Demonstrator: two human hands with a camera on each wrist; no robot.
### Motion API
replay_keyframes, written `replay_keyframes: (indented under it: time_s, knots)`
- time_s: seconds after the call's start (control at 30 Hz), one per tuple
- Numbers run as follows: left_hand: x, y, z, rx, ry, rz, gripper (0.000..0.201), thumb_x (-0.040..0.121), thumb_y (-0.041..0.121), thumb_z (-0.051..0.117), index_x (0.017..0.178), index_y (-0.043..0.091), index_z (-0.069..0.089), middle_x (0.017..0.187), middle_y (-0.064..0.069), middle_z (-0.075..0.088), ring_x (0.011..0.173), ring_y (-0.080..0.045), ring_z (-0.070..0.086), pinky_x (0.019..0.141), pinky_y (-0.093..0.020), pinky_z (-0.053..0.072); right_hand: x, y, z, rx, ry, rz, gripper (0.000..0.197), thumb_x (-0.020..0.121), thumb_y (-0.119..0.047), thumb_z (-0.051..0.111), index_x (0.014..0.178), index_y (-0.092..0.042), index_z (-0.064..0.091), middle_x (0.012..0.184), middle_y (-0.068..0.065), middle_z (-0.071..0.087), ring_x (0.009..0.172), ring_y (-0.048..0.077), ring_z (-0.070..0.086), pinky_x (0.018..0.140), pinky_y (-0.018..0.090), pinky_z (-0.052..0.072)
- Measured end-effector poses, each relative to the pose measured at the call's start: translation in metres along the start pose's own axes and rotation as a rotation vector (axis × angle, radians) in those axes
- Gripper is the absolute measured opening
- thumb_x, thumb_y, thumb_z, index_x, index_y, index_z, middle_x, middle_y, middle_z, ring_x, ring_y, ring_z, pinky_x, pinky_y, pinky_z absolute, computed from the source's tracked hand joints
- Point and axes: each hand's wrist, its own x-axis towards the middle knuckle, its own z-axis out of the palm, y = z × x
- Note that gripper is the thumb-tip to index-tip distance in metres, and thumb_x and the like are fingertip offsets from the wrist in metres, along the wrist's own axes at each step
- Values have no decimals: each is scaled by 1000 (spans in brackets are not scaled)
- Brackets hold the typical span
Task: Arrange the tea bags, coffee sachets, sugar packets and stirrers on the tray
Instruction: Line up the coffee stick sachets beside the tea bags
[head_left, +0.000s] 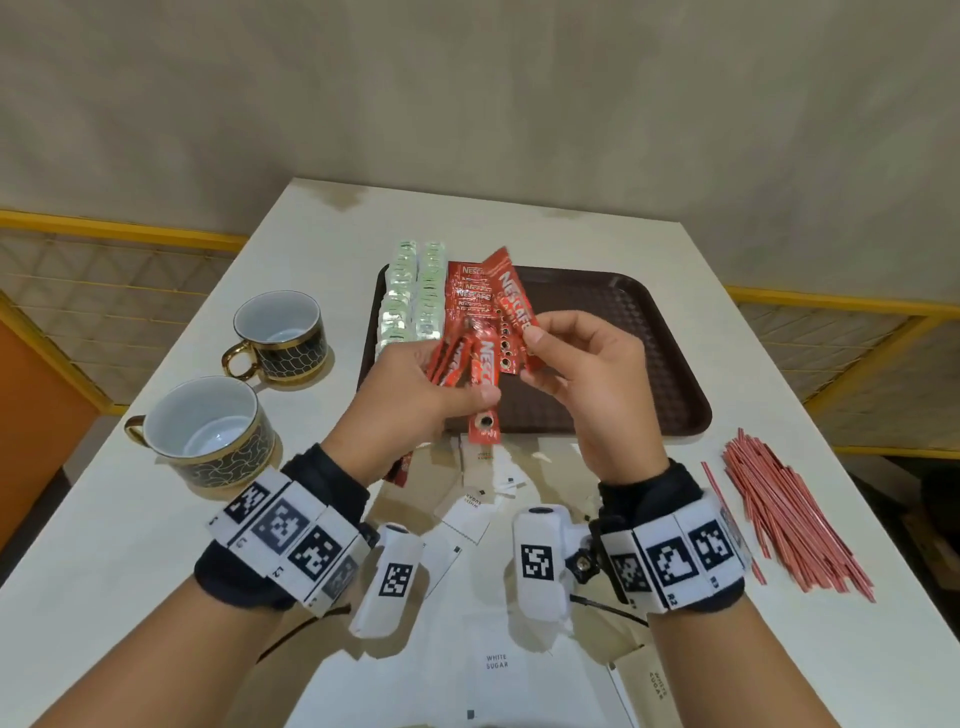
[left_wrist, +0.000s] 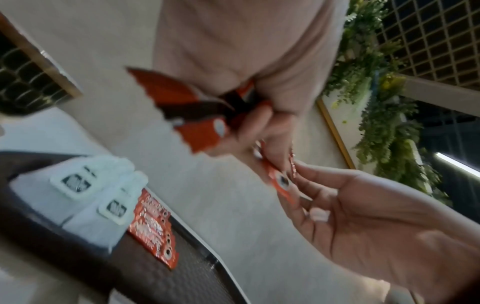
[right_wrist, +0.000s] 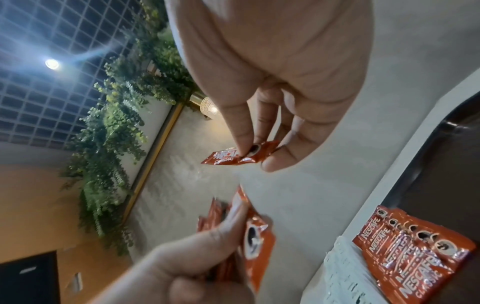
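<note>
Pale room with a white counter (head_left: 208, 519)

Beige wall (head_left: 467, 104) behind; yellow-framed mesh railing (head_left: 104, 270) on both sides. Overhead, a dark grid ceiling (right_wrist: 39, 92), hanging greenery (right_wrist: 114, 127) and a round lamp (right_wrist: 52, 64).

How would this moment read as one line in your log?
left hand: grips coffee sachets | right hand: pinches one sachet | tray: tea bags, sachets laid

Head view looks down over the tray (head_left: 649, 332); both wrist views upward, close.
</note>
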Motion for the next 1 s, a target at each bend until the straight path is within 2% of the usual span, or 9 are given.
replay_keyframes:
  time_s: [0.07, 0.17, 0.33, 0.4, 0.53, 0.6, 0.73, 0.83, 1.0]
  knots:
    - [1, -1, 2, -101, 181, 18, 12, 81, 13, 77, 89, 17, 68, 64, 12, 68, 48, 3, 59, 47, -13, 45, -6, 2, -2, 52, 10, 34, 12, 90, -8, 65, 98, 0, 68, 95, 20, 68, 81, 18, 62, 70, 26, 55]
    - [5, -4, 7, -246, 298, -15, 9, 85, 13, 74, 87, 18, 67, 64, 8, 65, 41, 0, 48, 42, -16, 38, -19, 11, 6, 74, -51, 118, 4, 89, -7, 65, 90, -5, 68, 84, 7, 69, 75, 14, 64, 71, 29, 57]
    - [8, -5, 17, -409, 305, -110, 8, 89, 11, 67, 86, 18, 63, 63, 4, 59, 42, -4, 40, 38, -16, 35, -24, 24, 22, 266, -9, 207, 7, 88, 0, 65, 93, -3, 62, 87, 14, 67, 75, 19, 68, 71, 29, 60]
    - [8, -5, 15, -476, 260, -116, 7, 91, 24, 67, 90, 18, 63, 62, 7, 62, 42, -4, 38, 37, -15, 34, -21, 22, 21, 286, 10, 195, 8, 87, 3, 66, 91, -1, 61, 83, 15, 67, 69, 20, 68, 67, 26, 59]
    - [5, -3, 9, -363, 214, -17, 44, 77, 50, 68, 105, 17, 65, 67, 9, 69, 43, -5, 38, 39, -16, 34, -16, 21, 15, 158, 4, 187, 15, 83, 3, 70, 95, 4, 61, 77, 20, 68, 68, 28, 66, 61, 28, 56]
    - [3, -1, 9, -256, 239, 40, 30, 76, 46, 72, 91, 20, 67, 60, 13, 65, 41, -2, 40, 41, -15, 35, -16, 23, 14, 103, -11, 176, 19, 82, 3, 71, 98, 7, 62, 76, 20, 68, 67, 28, 65, 62, 30, 55]
    - [8, -3, 7, -184, 319, 98, 9, 83, 23, 76, 85, 21, 67, 52, 16, 60, 41, 3, 51, 43, -9, 38, -15, 23, 14, 73, -13, 158, 17, 81, 0, 74, 97, 2, 69, 78, 15, 70, 66, 21, 67, 63, 25, 58]
    - [11, -5, 4, -305, 340, 15, 15, 83, 24, 75, 76, 20, 64, 55, 9, 57, 38, -3, 40, 40, -16, 34, -13, 22, 13, 98, -28, 138, 18, 80, -1, 74, 97, 2, 71, 76, 12, 70, 67, 18, 67, 64, 23, 57]
    - [13, -10, 6, -475, 300, -57, 16, 85, 26, 73, 81, 16, 62, 69, -4, 55, 39, -5, 36, 38, -17, 33, -11, 24, 9, 244, -57, 210, 16, 83, 1, 69, 98, -1, 72, 90, 12, 73, 77, 18, 69, 68, 21, 58]
